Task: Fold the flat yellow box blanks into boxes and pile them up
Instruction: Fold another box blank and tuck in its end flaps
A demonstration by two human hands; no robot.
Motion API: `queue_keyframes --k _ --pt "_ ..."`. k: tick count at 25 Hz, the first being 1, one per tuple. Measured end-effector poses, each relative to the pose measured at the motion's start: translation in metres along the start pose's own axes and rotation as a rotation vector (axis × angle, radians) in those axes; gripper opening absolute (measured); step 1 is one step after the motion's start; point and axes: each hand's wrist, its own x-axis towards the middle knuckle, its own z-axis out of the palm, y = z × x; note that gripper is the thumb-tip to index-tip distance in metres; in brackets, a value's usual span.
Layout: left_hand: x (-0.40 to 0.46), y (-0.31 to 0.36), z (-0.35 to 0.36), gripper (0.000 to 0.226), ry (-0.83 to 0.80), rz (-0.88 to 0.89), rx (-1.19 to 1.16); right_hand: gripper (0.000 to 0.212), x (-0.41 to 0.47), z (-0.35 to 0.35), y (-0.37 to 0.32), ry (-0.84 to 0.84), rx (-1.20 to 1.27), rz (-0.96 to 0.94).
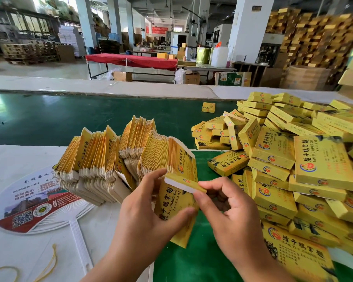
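A yellow box blank [172, 202] with black and red print stands between my hands, partly opened into a box. My left hand [149, 212] grips its left side, thumb across the front face. The thumb and forefinger of my right hand [228, 208] pinch its folded top flap [183, 183], whose white inside edge shows. Behind it, a thick fanned stack of flat yellow blanks [118, 151] leans on the white table. To the right lies a big loose pile of folded yellow boxes [293, 159].
A white plastic hand fan [29, 202] with printed pictures lies at the left on the white table [12, 251]; a yellow cord [49, 267] is near the front edge. A green conveyor belt [69, 117] runs behind, with one lone box [208, 107] on it. Warehouse tables and stacked cartons stand farther back.
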Motion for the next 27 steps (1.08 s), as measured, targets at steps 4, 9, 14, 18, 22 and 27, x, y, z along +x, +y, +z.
queue_keyframes --k 4,9,14,18,22,27 --pt "-0.007 0.006 0.008 0.081 -0.054 -0.030 0.201 0.012 -0.003 0.005 -0.003 0.003 0.013 0.008" --pt "-0.009 0.010 0.005 0.077 -0.112 0.052 0.319 0.016 -0.002 0.008 -0.007 -0.067 0.074 0.044" --pt "-0.009 0.015 0.006 0.078 -0.188 0.130 0.371 0.010 -0.002 0.005 -0.006 -0.044 0.071 0.070" --pt "-0.010 0.015 0.006 0.079 -0.195 0.138 0.358 0.016 -0.002 0.002 -0.007 -0.005 0.045 0.080" --pt "-0.010 0.011 0.008 0.081 -0.188 0.147 0.386 0.018 0.001 0.002 -0.010 -0.028 -0.011 0.060" --pt "-0.010 0.007 0.008 0.084 -0.170 0.098 0.340 0.026 0.001 -0.001 -0.016 -0.102 -0.225 -0.126"
